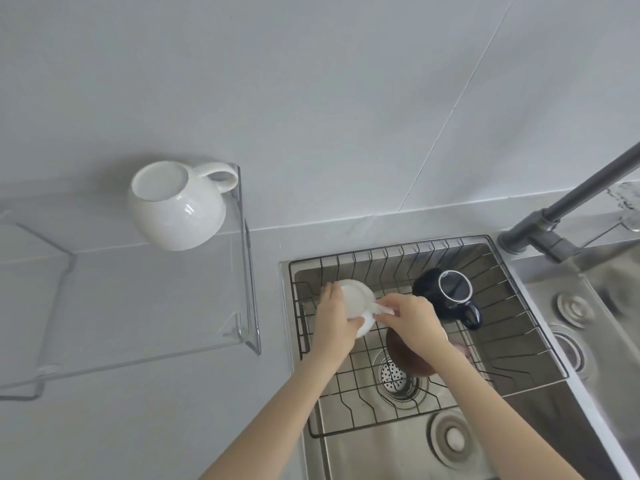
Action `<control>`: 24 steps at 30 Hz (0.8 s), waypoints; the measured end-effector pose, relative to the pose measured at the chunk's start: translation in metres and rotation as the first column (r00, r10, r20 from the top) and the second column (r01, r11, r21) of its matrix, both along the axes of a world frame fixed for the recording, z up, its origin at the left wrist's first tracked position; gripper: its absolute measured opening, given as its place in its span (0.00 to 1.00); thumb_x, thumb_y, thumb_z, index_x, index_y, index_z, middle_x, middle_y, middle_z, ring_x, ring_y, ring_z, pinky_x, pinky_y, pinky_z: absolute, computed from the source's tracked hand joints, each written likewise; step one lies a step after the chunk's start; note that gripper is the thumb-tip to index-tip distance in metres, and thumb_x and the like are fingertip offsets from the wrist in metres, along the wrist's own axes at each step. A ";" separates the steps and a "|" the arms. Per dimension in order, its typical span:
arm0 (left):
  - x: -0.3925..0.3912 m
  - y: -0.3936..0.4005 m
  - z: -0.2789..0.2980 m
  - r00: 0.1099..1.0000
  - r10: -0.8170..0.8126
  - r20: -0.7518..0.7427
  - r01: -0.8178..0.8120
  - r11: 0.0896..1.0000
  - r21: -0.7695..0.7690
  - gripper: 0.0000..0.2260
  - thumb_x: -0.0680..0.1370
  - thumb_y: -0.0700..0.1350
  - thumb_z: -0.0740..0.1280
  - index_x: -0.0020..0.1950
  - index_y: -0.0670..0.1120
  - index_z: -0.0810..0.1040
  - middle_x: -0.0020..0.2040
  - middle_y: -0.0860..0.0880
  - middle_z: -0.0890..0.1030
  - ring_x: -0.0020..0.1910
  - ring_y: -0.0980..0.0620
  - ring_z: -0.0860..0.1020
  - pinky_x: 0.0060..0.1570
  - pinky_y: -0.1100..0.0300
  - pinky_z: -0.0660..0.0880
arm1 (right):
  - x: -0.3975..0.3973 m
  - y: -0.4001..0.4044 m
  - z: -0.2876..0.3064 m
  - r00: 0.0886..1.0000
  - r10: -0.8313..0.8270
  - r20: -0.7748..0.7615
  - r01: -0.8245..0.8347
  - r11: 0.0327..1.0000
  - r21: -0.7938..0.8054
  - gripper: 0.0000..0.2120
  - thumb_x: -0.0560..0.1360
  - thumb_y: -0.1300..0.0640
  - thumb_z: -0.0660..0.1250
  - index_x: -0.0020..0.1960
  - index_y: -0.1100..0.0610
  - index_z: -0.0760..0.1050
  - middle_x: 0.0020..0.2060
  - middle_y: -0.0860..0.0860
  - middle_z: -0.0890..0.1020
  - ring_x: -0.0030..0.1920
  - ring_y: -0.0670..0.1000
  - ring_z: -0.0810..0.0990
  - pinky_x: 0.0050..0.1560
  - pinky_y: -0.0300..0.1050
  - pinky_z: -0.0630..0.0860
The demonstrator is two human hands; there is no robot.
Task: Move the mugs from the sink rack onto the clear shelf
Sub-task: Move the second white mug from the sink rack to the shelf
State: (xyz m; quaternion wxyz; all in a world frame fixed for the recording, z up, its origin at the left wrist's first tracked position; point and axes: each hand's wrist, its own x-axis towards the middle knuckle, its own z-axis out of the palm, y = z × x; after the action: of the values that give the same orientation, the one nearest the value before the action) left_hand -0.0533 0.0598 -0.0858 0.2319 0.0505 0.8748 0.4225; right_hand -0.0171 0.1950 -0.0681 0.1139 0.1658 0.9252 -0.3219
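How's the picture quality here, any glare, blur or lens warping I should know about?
Head view: soft, even light with faint shadows. The round white mug on the clear acrylic shelf carries a small glare spot. Wide-angle warping bends the steel sink edges and the wall's tile lines. The right edge, beyond the dark grey faucet, is smeared.
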 end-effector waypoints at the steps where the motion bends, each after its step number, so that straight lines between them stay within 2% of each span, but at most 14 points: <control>1: -0.001 -0.001 0.005 1.000 -0.001 -0.019 0.001 1.000 0.004 0.35 0.71 0.40 0.70 0.73 0.41 0.57 0.76 0.42 0.58 0.76 0.47 0.56 0.71 0.60 0.53 | 0.002 0.000 0.003 0.999 -0.024 -0.028 0.024 1.000 0.001 0.10 0.71 0.56 0.67 0.53 0.54 0.79 0.44 0.53 0.85 0.42 0.51 0.79 0.45 0.43 0.72; 5: -0.002 -0.011 0.051 0.977 0.020 -0.212 -0.008 0.998 0.058 0.31 0.68 0.42 0.72 0.69 0.42 0.65 0.70 0.45 0.69 0.67 0.45 0.69 0.61 0.61 0.64 | 0.006 -0.005 0.043 0.981 -0.112 -0.157 0.104 0.993 -0.058 0.08 0.68 0.54 0.70 0.47 0.52 0.81 0.39 0.53 0.86 0.40 0.54 0.81 0.45 0.51 0.76; 8: -0.001 -0.029 0.099 0.929 0.058 -0.366 -0.018 0.994 0.112 0.31 0.68 0.44 0.72 0.68 0.45 0.66 0.72 0.46 0.68 0.69 0.46 0.68 0.64 0.59 0.64 | 0.009 -0.020 0.091 0.943 -0.184 -0.276 0.138 0.974 -0.178 0.05 0.67 0.55 0.73 0.43 0.51 0.82 0.36 0.51 0.86 0.42 0.54 0.82 0.48 0.51 0.76; 11: 0.005 -0.059 0.144 0.874 0.155 -0.461 -0.049 0.971 0.233 0.31 0.67 0.44 0.74 0.68 0.47 0.68 0.72 0.50 0.68 0.71 0.54 0.65 0.62 0.75 0.57 | 0.011 -0.044 0.135 0.909 -0.195 -0.368 0.102 0.961 -0.258 0.09 0.66 0.57 0.74 0.46 0.53 0.82 0.39 0.47 0.85 0.43 0.47 0.83 0.50 0.41 0.77; 13: 0.009 -0.084 0.167 0.852 0.226 -0.473 -0.075 0.946 0.316 0.30 0.65 0.43 0.75 0.66 0.48 0.70 0.70 0.51 0.71 0.69 0.57 0.67 0.61 0.78 0.58 | 0.011 -0.064 0.156 0.901 -0.164 -0.401 0.049 0.958 -0.282 0.10 0.66 0.57 0.74 0.47 0.53 0.82 0.42 0.48 0.86 0.44 0.47 0.83 0.51 0.41 0.77; 15: 0.010 -0.111 0.184 0.849 0.270 -0.454 -0.104 0.928 0.358 0.30 0.65 0.43 0.76 0.65 0.50 0.72 0.66 0.54 0.74 0.65 0.60 0.70 0.61 0.75 0.63 | 0.008 -0.088 0.170 0.894 -0.128 -0.429 0.000 0.958 -0.287 0.10 0.66 0.56 0.73 0.48 0.53 0.82 0.42 0.49 0.86 0.45 0.48 0.84 0.52 0.47 0.78; 18: 0.008 -0.151 0.200 0.858 0.290 -0.424 -0.128 0.920 0.371 0.29 0.64 0.42 0.76 0.63 0.52 0.73 0.59 0.58 0.76 0.57 0.64 0.72 0.54 0.78 0.64 | 0.004 -0.125 0.179 0.881 -0.126 -0.456 -0.036 0.943 -0.330 0.08 0.66 0.55 0.73 0.46 0.52 0.82 0.41 0.49 0.87 0.44 0.48 0.84 0.52 0.55 0.79; 22: -0.002 -0.196 0.208 0.914 0.240 -0.328 -0.122 0.932 0.342 0.30 0.64 0.43 0.76 0.64 0.51 0.73 0.58 0.56 0.77 0.59 0.57 0.74 0.60 0.64 0.69 | 0.000 -0.168 0.180 0.900 -0.120 -0.419 -0.047 0.929 -0.368 0.07 0.66 0.53 0.73 0.44 0.51 0.83 0.39 0.48 0.87 0.42 0.45 0.84 0.50 0.50 0.80; 24: -0.009 -0.211 0.204 0.941 0.185 -0.285 -0.098 0.950 0.297 0.32 0.61 0.47 0.76 0.64 0.51 0.73 0.59 0.54 0.79 0.60 0.55 0.76 0.62 0.58 0.70 | 0.000 -0.181 0.177 0.916 -0.122 -0.383 -0.038 0.922 -0.385 0.08 0.66 0.52 0.73 0.44 0.52 0.83 0.37 0.49 0.87 0.40 0.45 0.84 0.49 0.47 0.80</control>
State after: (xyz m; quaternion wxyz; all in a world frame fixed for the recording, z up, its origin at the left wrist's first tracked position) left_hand -0.0622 -0.1516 0.1184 0.0514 0.0845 0.8335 0.5437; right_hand -0.0171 0.0136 0.1089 -0.0541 0.0913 0.8437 -0.5263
